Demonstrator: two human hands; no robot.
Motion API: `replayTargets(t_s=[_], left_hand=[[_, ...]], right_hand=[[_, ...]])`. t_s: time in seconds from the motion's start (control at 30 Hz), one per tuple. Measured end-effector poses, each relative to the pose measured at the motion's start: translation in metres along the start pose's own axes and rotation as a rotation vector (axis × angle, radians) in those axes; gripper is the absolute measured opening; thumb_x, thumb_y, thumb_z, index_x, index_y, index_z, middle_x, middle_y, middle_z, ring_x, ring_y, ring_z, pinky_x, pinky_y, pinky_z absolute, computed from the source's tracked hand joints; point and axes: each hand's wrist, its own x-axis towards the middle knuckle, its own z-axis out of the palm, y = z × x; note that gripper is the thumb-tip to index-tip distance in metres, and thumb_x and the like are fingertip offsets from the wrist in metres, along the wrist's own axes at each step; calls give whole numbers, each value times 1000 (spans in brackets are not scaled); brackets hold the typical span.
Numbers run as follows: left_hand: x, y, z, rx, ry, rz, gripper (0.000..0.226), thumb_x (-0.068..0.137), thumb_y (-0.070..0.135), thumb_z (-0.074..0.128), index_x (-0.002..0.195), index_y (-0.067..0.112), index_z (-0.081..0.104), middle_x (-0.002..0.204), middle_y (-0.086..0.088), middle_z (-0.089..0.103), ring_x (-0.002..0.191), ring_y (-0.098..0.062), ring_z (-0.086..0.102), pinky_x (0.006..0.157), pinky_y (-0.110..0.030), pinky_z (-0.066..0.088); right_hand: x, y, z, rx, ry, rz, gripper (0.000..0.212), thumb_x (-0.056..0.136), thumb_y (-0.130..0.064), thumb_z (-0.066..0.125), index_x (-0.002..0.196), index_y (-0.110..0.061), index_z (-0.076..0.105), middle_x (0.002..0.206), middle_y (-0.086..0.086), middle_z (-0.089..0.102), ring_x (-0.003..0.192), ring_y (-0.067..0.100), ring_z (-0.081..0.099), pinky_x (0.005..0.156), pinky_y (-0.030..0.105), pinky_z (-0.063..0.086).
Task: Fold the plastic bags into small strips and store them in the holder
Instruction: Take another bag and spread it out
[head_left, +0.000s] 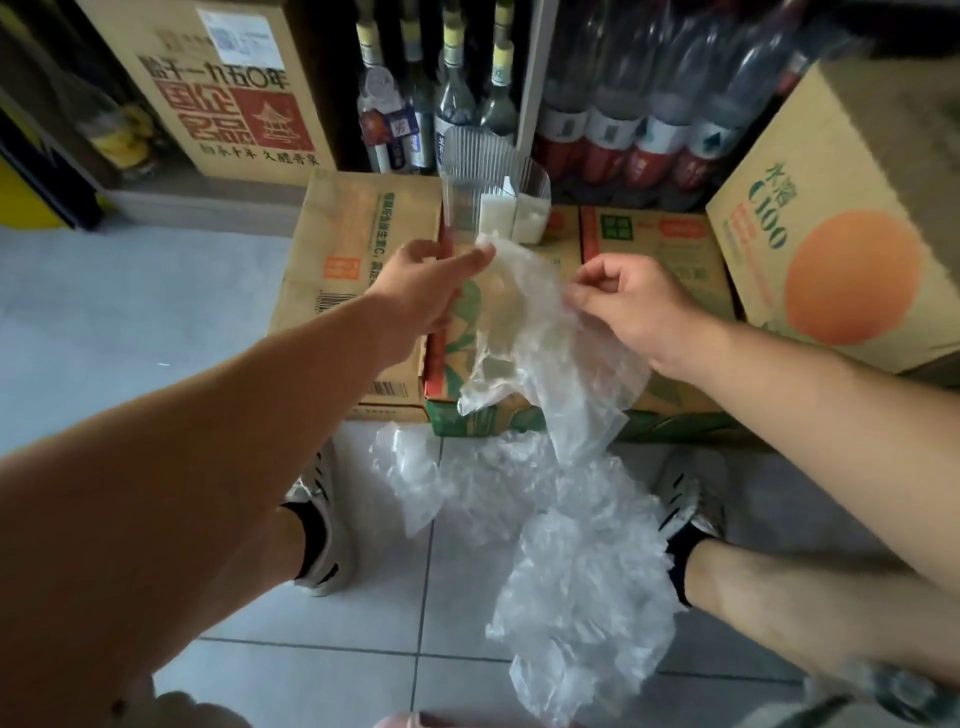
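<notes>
A clear, crumpled plastic bag (540, 343) hangs in the air over the cardboard boxes. My left hand (426, 288) pinches its upper corner, and my right hand (631, 306) pinches its right edge. Behind them on the boxes stands a clear ribbed holder (488, 182) with two folded white strips (511, 218) inside it. A heap of loose clear bags (561, 551) lies on the tiled floor between my feet.
Low cardboard boxes (358, 249) form the work surface. A tall carton with an orange print (841, 228) stands at the right. Glass and plastic bottles (613, 104) and another carton (228, 88) line the back. My shoes (324, 525) flank the bag heap.
</notes>
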Motion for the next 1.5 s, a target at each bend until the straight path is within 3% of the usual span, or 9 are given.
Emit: replayTargets(t_s=[0.17,0.27,0.4,0.53,0.67,0.8,1.03,1.27,1.5], left_hand=[[-7,-5,22,45,7,-331,71,80,68,72,115,7,62,91,-10,68,70,-20,70,63,-35,61],[-8,-25,34,-107,-213,-521,79,79,72,69,123,9,50,116,-24,68,98,-38,71,84,-50,60],[4,-43,50,-331,-235,-361,40,87,27,79,112,2,60,106,-19,75,99,-30,75,88,-46,61],[30,-49,44,34,-70,-192,53,83,2,80,130,-8,57,75,-11,71,59,-16,69,58,-27,59],[54,-43,21,491,-108,-31,54,80,5,83,129,15,63,80,-7,73,60,-14,70,60,-28,61],[72,-38,7,738,-219,137,37,83,15,82,117,16,68,89,0,69,75,-17,68,70,-30,60],[87,-49,11,527,-127,200,11,90,29,77,92,21,70,87,-6,75,79,-30,71,75,-43,60],[89,-49,20,73,49,128,28,103,38,57,100,14,72,85,-8,74,66,-15,65,57,-28,54],[98,-51,22,301,411,237,33,107,26,46,78,18,60,63,6,58,48,1,51,43,-17,35]], right_hand=[[18,5,-7,420,215,223,13,90,-15,76,81,-20,68,85,4,75,81,22,69,91,49,57],[25,16,-2,660,290,360,7,93,-11,73,95,-14,67,106,11,77,92,25,74,89,46,59],[25,46,15,720,332,487,32,94,-15,72,124,-10,62,118,11,74,97,23,73,75,36,61],[23,62,15,406,424,496,42,92,-22,74,124,-18,46,116,5,61,97,17,64,88,37,57],[41,58,-2,-3,526,194,49,92,-40,71,131,-21,47,124,-1,54,110,16,57,91,31,48],[70,47,-12,-112,373,216,51,89,-62,63,87,-12,69,89,2,73,90,22,69,77,30,51],[101,54,-4,23,86,583,29,95,-50,66,94,-21,62,97,1,67,87,19,65,87,36,50],[110,71,-10,367,182,577,7,96,-17,70,100,-15,66,70,-3,65,51,8,62,58,29,53],[113,76,-24,448,334,572,8,98,-17,68,101,-16,61,78,0,64,63,10,61,58,26,55]])
